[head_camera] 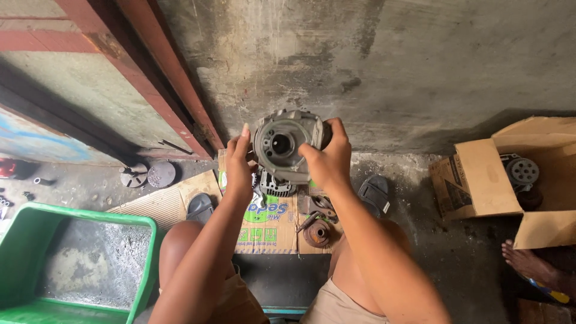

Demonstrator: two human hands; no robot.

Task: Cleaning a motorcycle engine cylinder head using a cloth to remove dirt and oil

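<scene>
Both my left hand (pixel 239 165) and right hand (pixel 329 157) clasp the grey metal housing (pixel 283 144) between them, its round bore facing me, fingers curled on opposite rims.

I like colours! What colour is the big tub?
Green tub, seen best in the head view.

Rear of grey metal housing (pixel 282 144) not visible; right-hand fingers (pixel 336 129) cover its edge. Finned part (pixel 273 185) below the fingers mostly hidden. Green tub (pixel 24 240) left of them cropped by frame. Bare foot (pixel 528 264) at right: owner out of frame.
</scene>
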